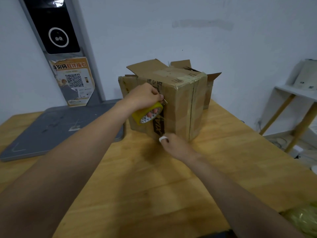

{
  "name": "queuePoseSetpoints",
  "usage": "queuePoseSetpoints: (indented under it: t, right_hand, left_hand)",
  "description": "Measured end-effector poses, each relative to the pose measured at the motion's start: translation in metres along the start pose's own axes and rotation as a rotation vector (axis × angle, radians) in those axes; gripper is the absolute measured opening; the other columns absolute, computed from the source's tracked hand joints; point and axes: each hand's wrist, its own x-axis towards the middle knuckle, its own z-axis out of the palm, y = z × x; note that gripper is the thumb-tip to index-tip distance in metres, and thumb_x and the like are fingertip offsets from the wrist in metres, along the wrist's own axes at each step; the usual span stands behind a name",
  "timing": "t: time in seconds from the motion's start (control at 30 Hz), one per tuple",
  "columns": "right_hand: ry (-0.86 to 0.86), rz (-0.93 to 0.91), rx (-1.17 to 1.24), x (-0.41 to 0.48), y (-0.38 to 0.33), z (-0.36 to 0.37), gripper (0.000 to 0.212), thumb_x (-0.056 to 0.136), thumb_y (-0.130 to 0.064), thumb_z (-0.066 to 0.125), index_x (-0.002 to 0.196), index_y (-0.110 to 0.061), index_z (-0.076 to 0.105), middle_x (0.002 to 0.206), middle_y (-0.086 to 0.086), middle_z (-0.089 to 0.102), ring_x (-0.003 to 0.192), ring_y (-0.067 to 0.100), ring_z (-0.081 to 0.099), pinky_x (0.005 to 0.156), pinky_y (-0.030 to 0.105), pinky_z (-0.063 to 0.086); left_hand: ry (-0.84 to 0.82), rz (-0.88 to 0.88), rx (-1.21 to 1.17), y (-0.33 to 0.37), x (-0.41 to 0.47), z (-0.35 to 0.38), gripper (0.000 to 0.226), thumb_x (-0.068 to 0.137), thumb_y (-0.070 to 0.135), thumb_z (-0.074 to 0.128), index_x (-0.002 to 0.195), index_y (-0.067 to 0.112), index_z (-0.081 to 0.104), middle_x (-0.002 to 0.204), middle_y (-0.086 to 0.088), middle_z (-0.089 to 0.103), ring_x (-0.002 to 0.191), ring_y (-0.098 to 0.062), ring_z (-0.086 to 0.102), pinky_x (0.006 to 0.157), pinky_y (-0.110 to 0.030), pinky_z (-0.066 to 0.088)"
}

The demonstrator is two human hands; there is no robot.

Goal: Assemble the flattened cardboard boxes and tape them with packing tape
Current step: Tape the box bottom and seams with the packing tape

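While the left hand [145, 97] grips a yellow tape roll [147, 114], fingers curled through its core, the right hand [176, 145] sits just below it, too blurred to tell its grip. Both are up against the near face of the cardboard box [181, 103], which stands on the wooden tabletop [154, 186] under them.

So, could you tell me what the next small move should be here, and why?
Probably draw the tape roll up the near face of the cardboard box. The left hand holds it against that face, while the right hand is at the box's bottom edge, perhaps anchoring tape.
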Motion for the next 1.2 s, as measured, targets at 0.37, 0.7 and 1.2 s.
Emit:
queuePoseSetpoints:
  t: [0.37,0.7,1.2]
  right_hand:
    - [0.573,-0.204,-0.086,-0.017,-0.053,-0.103,0.021,0.105,-0.034,0.049,0.091,-0.021,0.057,0.074,-0.011,0.056,0.068,0.009,0.056,0.055,0.028,0.04]
    - [0.56,-0.299,-0.43,0.015,-0.073,-0.107,0.032,0.103,-0.039,0.052,0.079,-0.018,0.053,0.065,-0.002,0.05,0.063,0.022,0.052,0.052,0.033,0.036]
    - [0.421,-0.139,-0.463,0.004,-0.057,-0.099,0.031,0.097,-0.032,0.06,0.07,-0.016,0.058,0.065,0.002,0.056,0.062,0.021,0.058,0.056,0.035,0.052]
  left_hand:
    - [0.024,0.08,0.118,0.0,0.005,0.002,0.037,0.103,0.052,0.049,0.089,0.034,0.078,0.071,0.007,0.076,0.058,-0.006,0.07,0.06,-0.025,0.047]
    - [0.053,0.097,0.116,-0.002,0.0,-0.007,0.038,0.1,0.04,0.05,0.075,0.029,0.077,0.066,0.005,0.075,0.056,-0.008,0.07,0.042,-0.016,0.045]
    - [0.103,0.064,0.095,-0.018,0.001,-0.007,0.033,0.103,0.039,0.053,0.081,0.035,0.077,0.083,0.007,0.078,0.056,-0.004,0.068,0.038,-0.005,0.039]
